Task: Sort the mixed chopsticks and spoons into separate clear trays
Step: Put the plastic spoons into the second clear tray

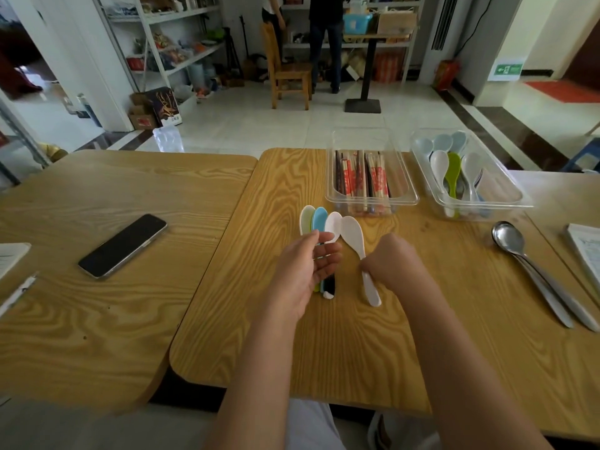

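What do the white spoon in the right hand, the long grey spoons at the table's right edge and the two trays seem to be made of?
White spoon, gripped by the right hand: probably plastic or melamine, opaque with a soft sheen.
Long grey spoons: metal, likely steel; mirror-like reflections in the bowl.
Chopstick tray and spoon tray: clear hard plastic; contents show through the walls.

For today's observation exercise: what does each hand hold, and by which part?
The right hand grips the white spoon mid-handle. The left hand lies over the fanned spoons, at their handles; a grip cannot be told.
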